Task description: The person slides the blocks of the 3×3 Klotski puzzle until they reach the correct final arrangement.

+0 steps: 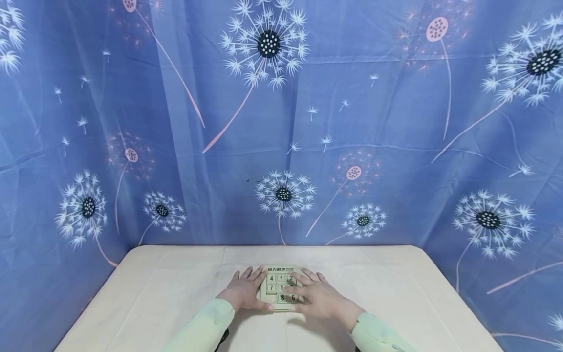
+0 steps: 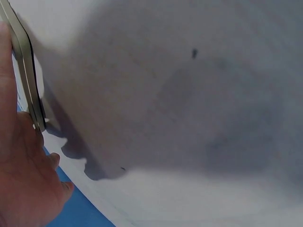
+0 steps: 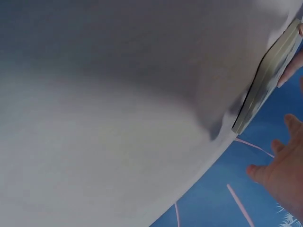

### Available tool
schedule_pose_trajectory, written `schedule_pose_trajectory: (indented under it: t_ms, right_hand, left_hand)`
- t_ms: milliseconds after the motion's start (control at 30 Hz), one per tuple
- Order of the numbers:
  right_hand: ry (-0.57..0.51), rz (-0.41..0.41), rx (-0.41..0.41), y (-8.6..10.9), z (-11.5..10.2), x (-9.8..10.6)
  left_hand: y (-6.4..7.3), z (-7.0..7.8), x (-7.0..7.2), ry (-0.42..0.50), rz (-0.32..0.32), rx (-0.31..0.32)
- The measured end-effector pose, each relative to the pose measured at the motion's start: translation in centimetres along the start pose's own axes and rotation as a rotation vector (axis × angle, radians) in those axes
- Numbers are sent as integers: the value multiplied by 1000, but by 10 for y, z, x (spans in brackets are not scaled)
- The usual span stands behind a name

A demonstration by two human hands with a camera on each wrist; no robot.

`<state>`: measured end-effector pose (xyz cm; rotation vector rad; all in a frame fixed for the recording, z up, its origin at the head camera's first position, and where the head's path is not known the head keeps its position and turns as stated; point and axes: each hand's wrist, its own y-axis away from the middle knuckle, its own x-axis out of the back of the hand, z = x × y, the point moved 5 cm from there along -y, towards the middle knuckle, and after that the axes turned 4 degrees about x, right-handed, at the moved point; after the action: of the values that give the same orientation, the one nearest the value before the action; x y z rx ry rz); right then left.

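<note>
In the head view a pale number sliding puzzle (image 1: 269,305) lies on the table, with black-numbered tiles; 4, 1, 2, 7, 5, 8 and 6 can be read. Its lower left slot holds no tile. My left hand (image 1: 247,289) grips the puzzle's left side, thumb at the near corner and index finger near the top left. My right hand (image 1: 320,296) reaches over the right side with fingers spread, covering part of the tiles. In the right wrist view the puzzle's edge (image 3: 262,85) shows beside spread fingers.
A cream-covered table (image 1: 176,278) lies under both forearms. Blue curtains (image 1: 211,195) with a dandelion print hang behind it and along both sides. Pale green sleeves (image 1: 202,325) cover the wrists.
</note>
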<state>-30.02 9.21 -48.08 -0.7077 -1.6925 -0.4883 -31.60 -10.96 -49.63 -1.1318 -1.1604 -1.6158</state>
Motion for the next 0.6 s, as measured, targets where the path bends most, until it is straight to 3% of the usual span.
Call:
schedule_pose_trajectory:
  t_ms: [333, 600]
  right_hand:
    - [-53, 3, -58, -10, -2, -2]
    - [-33, -4, -81, -20, -3, -8]
  left_hand:
    - [-1, 2, -1, -11, -9, 2]
    - [-1, 0, -1, -22, 7, -3]
